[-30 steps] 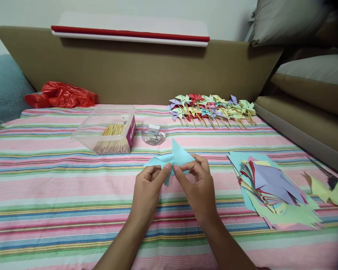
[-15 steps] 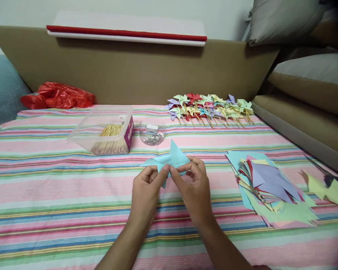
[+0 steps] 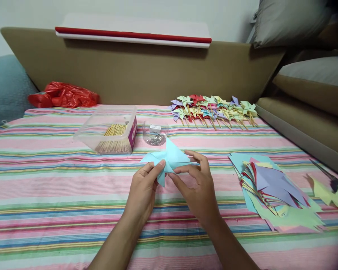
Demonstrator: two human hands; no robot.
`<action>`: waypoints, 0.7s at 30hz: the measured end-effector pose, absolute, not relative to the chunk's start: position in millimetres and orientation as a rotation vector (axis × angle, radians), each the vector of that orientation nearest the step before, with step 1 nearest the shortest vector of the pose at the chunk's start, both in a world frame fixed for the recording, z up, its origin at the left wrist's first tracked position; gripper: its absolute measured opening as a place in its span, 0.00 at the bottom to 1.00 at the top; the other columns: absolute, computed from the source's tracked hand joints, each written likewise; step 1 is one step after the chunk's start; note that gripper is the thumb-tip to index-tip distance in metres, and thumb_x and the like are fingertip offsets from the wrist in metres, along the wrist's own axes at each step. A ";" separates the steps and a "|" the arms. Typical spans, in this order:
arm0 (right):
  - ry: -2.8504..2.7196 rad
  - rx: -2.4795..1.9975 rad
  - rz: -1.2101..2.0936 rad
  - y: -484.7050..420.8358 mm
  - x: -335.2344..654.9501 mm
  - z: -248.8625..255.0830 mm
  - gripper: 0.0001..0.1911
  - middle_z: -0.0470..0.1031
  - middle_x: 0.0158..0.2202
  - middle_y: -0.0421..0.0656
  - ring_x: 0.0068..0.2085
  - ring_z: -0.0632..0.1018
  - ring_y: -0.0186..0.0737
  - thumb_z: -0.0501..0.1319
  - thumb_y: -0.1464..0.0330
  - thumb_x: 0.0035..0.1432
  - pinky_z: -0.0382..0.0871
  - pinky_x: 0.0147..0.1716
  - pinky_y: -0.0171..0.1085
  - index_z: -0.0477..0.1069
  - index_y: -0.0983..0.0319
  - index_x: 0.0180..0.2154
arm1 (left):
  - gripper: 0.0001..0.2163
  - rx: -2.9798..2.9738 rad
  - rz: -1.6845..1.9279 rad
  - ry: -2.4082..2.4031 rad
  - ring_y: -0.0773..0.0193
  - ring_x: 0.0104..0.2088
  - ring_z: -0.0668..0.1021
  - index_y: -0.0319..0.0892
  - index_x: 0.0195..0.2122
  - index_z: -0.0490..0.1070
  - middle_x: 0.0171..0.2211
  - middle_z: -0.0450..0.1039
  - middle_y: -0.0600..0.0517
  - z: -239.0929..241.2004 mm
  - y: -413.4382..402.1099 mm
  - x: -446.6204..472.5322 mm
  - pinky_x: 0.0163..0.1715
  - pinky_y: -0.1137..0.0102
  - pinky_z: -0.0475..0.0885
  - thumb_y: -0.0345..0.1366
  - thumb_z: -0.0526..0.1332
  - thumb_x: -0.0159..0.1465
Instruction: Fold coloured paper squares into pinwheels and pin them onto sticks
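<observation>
A light blue paper piece point(image 3: 170, 157), cut and partly folded like a pinwheel, is held above the striped cloth in the middle of the view. My left hand point(image 3: 144, 189) pinches its lower left part with thumb and forefinger. My right hand point(image 3: 198, 183) pinches the centre and right flap, fingers curled over the paper. Both hands are closed on it.
A clear box of wooden sticks point(image 3: 109, 129) and a small clear tub of pins point(image 3: 155, 134) stand behind the hands. Finished pinwheels point(image 3: 214, 108) lie at the back right. A stack of cut coloured paper point(image 3: 273, 187) and scissors point(image 3: 331, 179) lie at right. A red bag point(image 3: 63, 95) sits back left.
The blue paper has been turned and folded a little; a flap now points up higher and my right fingers reach further across it. The view shifted slightly.
</observation>
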State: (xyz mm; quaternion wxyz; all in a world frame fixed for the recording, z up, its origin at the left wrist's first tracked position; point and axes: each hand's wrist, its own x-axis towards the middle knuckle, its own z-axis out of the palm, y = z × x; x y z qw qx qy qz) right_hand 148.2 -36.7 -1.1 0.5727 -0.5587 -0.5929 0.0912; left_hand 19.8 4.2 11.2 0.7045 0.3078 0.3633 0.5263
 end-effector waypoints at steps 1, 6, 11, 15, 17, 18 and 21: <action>-1.393 -1.293 0.189 -36.7 148.5 -0.8 0.06 0.66 0.55 0.47 0.59 0.69 0.51 0.70 0.67 0.55 0.66 0.55 0.51 0.74 0.56 0.34 | 0.10 0.695 1.169 0.814 0.70 0.30 0.70 0.38 0.27 0.75 0.28 0.71 0.54 11.0 4.2 19.5 0.32 0.76 0.67 0.37 0.74 0.55; -1.124 -1.222 0.298 -36.3 155.8 0.4 0.20 0.66 0.56 0.48 0.56 0.71 0.49 0.67 0.62 0.57 0.70 0.50 0.50 0.64 0.55 0.48 | 0.11 0.924 1.171 0.904 0.69 0.28 0.68 0.41 0.24 0.74 0.24 0.68 0.57 11.7 3.6 15.0 0.30 0.76 0.64 0.40 0.72 0.58; -1.142 -1.255 0.939 -38.3 173.7 10.4 0.14 0.71 0.50 0.46 0.51 0.74 0.49 0.63 0.55 0.61 0.72 0.42 0.42 0.77 0.58 0.38 | 0.10 1.229 0.945 0.912 0.67 0.27 0.69 0.42 0.28 0.76 0.25 0.70 0.55 17.8 2.3 10.3 0.28 0.73 0.63 0.43 0.70 0.59; -1.188 -1.184 1.188 -41.4 179.9 15.7 0.10 0.72 0.44 0.43 0.43 0.75 0.43 0.65 0.58 0.60 0.70 0.38 0.39 0.78 0.58 0.35 | 0.14 1.350 0.843 0.933 0.69 0.23 0.63 0.42 0.26 0.73 0.21 0.63 0.58 17.2 4.3 8.7 0.23 0.72 0.56 0.46 0.69 0.59; -1.186 -1.181 1.198 -41.5 180.5 15.0 0.09 0.72 0.45 0.43 0.43 0.75 0.42 0.65 0.60 0.60 0.71 0.39 0.38 0.78 0.58 0.33 | 0.15 1.386 0.792 0.946 0.70 0.23 0.61 0.41 0.25 0.71 0.20 0.60 0.59 15.4 6.0 7.5 0.23 0.72 0.54 0.46 0.68 0.59; -1.191 -1.181 1.197 -41.3 180.7 14.2 0.09 0.72 0.46 0.43 0.43 0.75 0.42 0.65 0.61 0.60 0.71 0.39 0.38 0.78 0.59 0.33 | 0.15 1.394 0.771 0.952 0.70 0.22 0.59 0.41 0.25 0.71 0.20 0.58 0.59 14.8 6.8 6.7 0.22 0.72 0.52 0.46 0.69 0.59; -1.220 -1.179 1.209 -40.0 181.7 11.5 0.08 0.72 0.48 0.43 0.46 0.76 0.43 0.65 0.62 0.60 0.71 0.41 0.38 0.78 0.59 0.35 | 0.14 1.399 0.728 0.949 0.71 0.21 0.57 0.41 0.24 0.71 0.19 0.55 0.61 15.8 8.7 4.5 0.22 0.72 0.50 0.45 0.70 0.57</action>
